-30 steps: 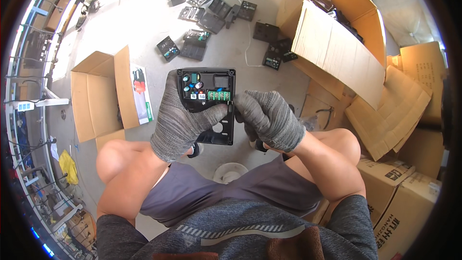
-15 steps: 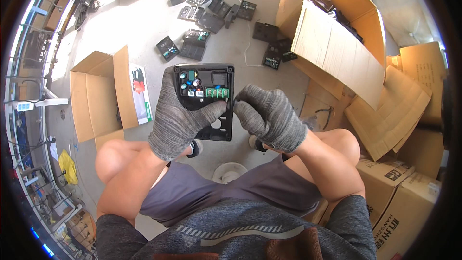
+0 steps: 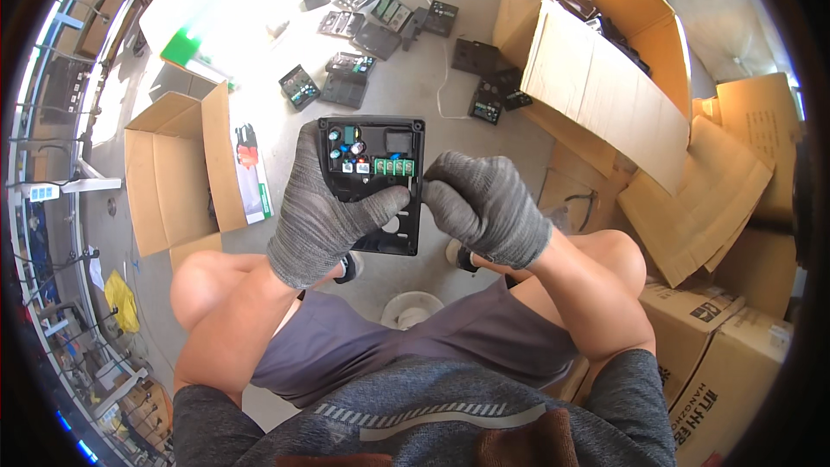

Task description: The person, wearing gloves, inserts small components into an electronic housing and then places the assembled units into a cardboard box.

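Hands in grey knit gloves, both on one black module [image 3: 380, 190] held up above the knees, over the concrete floor [image 3: 415, 95]. Left hand [image 3: 324, 207] wrapped round the module's left edge: fingers spread up its left side, thumb laid across the front just below the green terminal strip [image 3: 393, 167]. Firmly closed on the housing. Right hand [image 3: 488, 207] curled at the module's right edge, fingers bent inward into a narrow pinch, fingertips touching the edge level with the terminal strip; whether anything small sits between those fingertips cannot be told. Module upright and open-faced toward the camera, circuit board with small cylindrical capacitors and a black square part in its upper half, plain black plate in its lower half, partly hidden by the left thumb.

Beyond the module, farther along the floor: scattered black modules [image 3: 346, 86] of the same kind, some face up with boards showing. Left of the module: open cardboard box [image 3: 169, 173], flaps spread, with a flat white and green carton [image 3: 251, 175] leaning at its right flap. Up and right of the module: large cardboard box [image 3: 596, 60] tipped open, dark parts inside. Right of that, flattened cardboard sheets [image 3: 700, 190] and stacked closed cartons [image 3: 718, 355]. Below the module, between the knees: small round white cup [image 3: 411, 307] on the floor.
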Demonstrator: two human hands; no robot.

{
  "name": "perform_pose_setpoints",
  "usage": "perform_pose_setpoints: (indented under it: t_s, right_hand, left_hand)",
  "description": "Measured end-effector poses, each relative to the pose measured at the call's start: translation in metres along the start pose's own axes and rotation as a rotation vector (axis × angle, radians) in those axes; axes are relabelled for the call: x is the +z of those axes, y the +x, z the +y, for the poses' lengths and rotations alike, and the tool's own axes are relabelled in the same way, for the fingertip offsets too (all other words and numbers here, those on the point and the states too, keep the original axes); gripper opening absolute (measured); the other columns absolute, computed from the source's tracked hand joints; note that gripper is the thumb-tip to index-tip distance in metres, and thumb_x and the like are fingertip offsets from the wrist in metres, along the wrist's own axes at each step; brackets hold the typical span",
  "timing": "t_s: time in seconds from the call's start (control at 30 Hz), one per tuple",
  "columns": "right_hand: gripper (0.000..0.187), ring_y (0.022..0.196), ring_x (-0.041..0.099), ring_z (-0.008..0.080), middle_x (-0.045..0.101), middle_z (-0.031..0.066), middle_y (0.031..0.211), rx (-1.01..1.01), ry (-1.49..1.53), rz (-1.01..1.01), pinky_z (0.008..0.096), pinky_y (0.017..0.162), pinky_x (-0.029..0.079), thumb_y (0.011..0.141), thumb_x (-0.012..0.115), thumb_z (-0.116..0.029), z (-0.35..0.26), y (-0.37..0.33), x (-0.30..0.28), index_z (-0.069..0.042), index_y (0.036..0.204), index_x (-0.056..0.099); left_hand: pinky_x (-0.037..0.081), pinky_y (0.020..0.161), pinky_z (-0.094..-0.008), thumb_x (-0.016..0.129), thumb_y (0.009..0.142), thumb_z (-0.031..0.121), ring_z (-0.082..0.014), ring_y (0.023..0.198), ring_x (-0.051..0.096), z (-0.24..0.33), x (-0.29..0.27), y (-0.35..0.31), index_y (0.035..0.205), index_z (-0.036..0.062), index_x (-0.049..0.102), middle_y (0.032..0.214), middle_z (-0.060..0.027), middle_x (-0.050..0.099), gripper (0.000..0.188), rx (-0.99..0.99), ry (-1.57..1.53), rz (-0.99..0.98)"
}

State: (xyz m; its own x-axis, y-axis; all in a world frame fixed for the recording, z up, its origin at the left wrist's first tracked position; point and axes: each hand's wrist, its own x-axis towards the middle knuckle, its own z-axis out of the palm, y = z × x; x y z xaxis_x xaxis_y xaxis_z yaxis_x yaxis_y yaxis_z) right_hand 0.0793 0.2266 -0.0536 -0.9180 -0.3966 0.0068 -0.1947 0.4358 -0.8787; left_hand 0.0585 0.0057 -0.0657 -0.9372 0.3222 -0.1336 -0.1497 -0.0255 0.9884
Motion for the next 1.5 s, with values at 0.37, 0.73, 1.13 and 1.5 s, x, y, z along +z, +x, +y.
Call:
perform_pose_setpoints:
  t_s: [0.37, 0.73, 1.13, 1.5]
  right_hand:
    - [0.031, 0.070, 0.068, 0.0253, 0.067, 0.0113, 0.085, -0.197, -0.072, 0.151, 0.0364, 0.061, 0.054, 0.088, 0.074, -0.020, 0.002, 0.001, 0.002, -0.005, 0.112, 0.062]
    - [0.024, 0.067, 0.064, 0.0251, 0.065, 0.0127, 0.082, -0.127, 0.010, 0.211, 0.0351, 0.063, 0.053, 0.087, 0.071, -0.015, -0.002, -0.002, 0.007, 0.001, 0.102, 0.062]
    - [0.020, 0.060, 0.061, 0.0235, 0.062, 0.0114, 0.071, 0.072, 0.129, 0.084, 0.0349, 0.058, 0.050, 0.086, 0.071, -0.016, -0.001, -0.005, 0.013, 0.001, 0.096, 0.065]
    - [0.020, 0.049, 0.050, 0.0105, 0.052, 0.0029, 0.058, 0.480, 0.732, -0.051, 0.0285, 0.047, 0.041, 0.096, 0.058, -0.016, -0.014, -0.006, 0.011, -0.001, 0.082, 0.061]
  left_hand:
    - [0.058, 0.089, -0.0316, 0.090, 0.076, 0.017, -0.0168, 0.105, 0.066, -0.002, -0.007, 0.001, 0.134, 0.0032, 0.035, 0.118, -0.0106, 0.062, 0.082, -0.040, 0.043, 0.017]
    - [0.058, 0.088, -0.0314, 0.089, 0.076, 0.013, -0.0161, 0.106, 0.065, -0.004, -0.003, 0.002, 0.135, 0.0037, 0.035, 0.119, -0.0105, 0.062, 0.080, -0.005, 0.060, 0.030]
    - [0.057, 0.087, -0.0313, 0.090, 0.075, 0.018, -0.0156, 0.102, 0.066, -0.006, -0.004, -0.004, 0.134, 0.0038, 0.039, 0.117, -0.0102, 0.063, 0.080, 0.035, 0.129, 0.020]
    - [0.054, 0.095, -0.0356, 0.095, 0.069, 0.022, -0.0227, 0.112, 0.063, 0.000, -0.001, -0.017, 0.142, 0.0013, 0.030, 0.127, -0.0159, 0.056, 0.100, 0.210, 0.406, 0.131]
